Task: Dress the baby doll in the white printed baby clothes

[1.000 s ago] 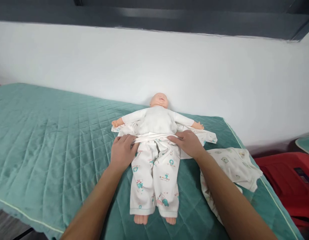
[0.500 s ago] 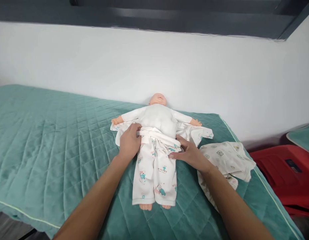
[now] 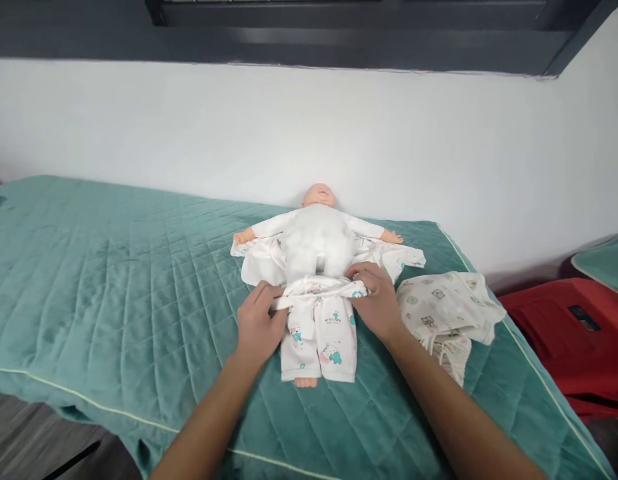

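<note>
Think of a clock on the bed, with the pants (image 3: 319, 340) in the middle and the wall (image 3: 289, 127) up at 12. The pants are white with little colored pictures. They are on the legs of a doll (image 3: 319, 240), which lies on its back on the green bed (image 3: 113, 300). The doll's head is at 12, by the wall. Its arms stick out to 11 and 1. A foot (image 3: 305, 383) pokes out of the pants at 6.

The left hand (image 3: 260, 320) is at about 10. Its fingers (image 3: 269, 292) are pinched together on that end of the waistband (image 3: 313, 290). The right hand (image 3: 377, 300) is at 2. Its fingers and thumb are closed on the other end, so the band goes across between the two hands. The doll's white tummy is just past the band, toward 12, with a small dark slot low down on it.

A white shirt (image 3: 263, 261) with pictures is spread under the doll's arms. More baby clothes (image 3: 449, 303) lie in a heap near 3, beside the right arm. Past the heap, off the bed, is something red (image 3: 553, 327).
</note>
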A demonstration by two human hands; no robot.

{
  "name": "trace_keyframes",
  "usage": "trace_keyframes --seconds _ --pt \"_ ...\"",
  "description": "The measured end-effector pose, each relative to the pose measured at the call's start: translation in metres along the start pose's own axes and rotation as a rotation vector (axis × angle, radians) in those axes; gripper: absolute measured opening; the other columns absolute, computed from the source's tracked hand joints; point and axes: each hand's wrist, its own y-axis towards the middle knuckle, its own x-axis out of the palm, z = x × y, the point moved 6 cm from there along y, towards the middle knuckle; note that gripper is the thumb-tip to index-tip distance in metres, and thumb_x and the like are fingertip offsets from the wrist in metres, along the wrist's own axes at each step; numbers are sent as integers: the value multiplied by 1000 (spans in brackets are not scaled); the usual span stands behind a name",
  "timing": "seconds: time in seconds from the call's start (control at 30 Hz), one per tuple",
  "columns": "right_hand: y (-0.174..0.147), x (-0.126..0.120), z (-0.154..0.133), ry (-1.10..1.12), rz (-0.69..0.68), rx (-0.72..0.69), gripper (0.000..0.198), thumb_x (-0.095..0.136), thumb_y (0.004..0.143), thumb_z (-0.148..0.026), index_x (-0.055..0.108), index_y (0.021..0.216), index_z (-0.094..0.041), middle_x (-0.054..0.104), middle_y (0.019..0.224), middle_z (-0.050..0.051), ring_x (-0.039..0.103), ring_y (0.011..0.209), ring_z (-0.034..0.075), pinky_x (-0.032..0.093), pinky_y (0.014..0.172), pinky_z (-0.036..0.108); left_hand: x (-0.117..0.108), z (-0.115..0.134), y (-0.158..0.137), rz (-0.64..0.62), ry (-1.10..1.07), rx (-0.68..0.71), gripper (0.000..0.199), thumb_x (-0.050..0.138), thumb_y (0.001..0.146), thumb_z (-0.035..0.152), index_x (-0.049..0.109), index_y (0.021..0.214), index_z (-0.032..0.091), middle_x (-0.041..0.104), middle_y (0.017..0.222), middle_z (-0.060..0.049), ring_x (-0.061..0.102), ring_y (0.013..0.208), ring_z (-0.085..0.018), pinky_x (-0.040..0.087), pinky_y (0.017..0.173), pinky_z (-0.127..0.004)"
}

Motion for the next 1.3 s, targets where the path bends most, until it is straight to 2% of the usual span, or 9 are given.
trace_keyframes --seconds 0.17,0.27,0.43,0.53,0.73,0.9,1.0,1.13,1.3 --pt "-25 6 -2 109 -106 203 5 60 72 -25 58 68 -22 60 70 -1 55 71 19 42 64 30 0 -1 -1 -60 -187 -152 17 50 80 16 57 95 22 59 95 -3 56 85 -17 47 74 -28" --pt "-35 9 -1 89 -166 316 18 62 73 -31 49 65 -23 51 62 -5 50 65 16 37 59 27 9 -9 9 -170 -359 -345 30 52 76 17 59 104 22 55 77 3 49 68 -14 42 64 -25" --pt "-28 6 -11 47 -192 247 16 60 76 -33 57 88 -24 64 84 -2 57 79 20 43 72 31 10 -4 -2 -291 -666 -477 16 51 72 18 60 86 19 57 77 2 52 73 -15 42 67 -26" --pt "-23 6 -10 -8 -222 240 10 57 76 -31 57 81 -23 63 76 -2 57 75 19 42 69 30 3 5 -31 -358 -679 -482 17 50 78 20 61 90 19 62 83 0 57 82 -18 47 76 -30" --pt "-45 10 -11 -16 -214 225 10 53 78 -28 61 79 -22 64 73 -2 57 74 19 42 67 29 -7 26 -66 -476 -551 -409 63 73 79 44 49 135 26 59 128 -7 57 117 -27 45 103 -41" --pt "-89 10 -35 -45 -387 152 13 59 84 -33 60 81 -21 66 76 0 59 73 20 43 68 31 -13 32 -59 -517 -463 -272 86 81 72 49 39 144 27 44 138 -10 47 131 -29 38 113 -43" --pt "-99 5 -48 -36 -495 115 32 70 81 -49 63 96 -22 70 89 3 63 79 23 45 69 33 -13 35 -58 -575 -370 -208 93 81 70 48 34 148 27 43 138 -11 47 130 -29 41 112 -43" --pt "-90 3 -50 -140 -533 65 48 87 61 -47 65 96 -22 71 93 7 65 86 30 47 71 37 -14 48 -53 -652 -135 -51 83 76 75 37 36 147 28 47 136 -11 53 124 -31 50 99 -43" --pt "-80 13 -49 -22 -705 104 49 82 67 -41 68 110 -21 74 102 5 68 93 28 50 78 35 -24 62 -47 -709 -9 31 59 64 84 39 45 139 26 60 129 -10 60 114 -30 51 88 -40"
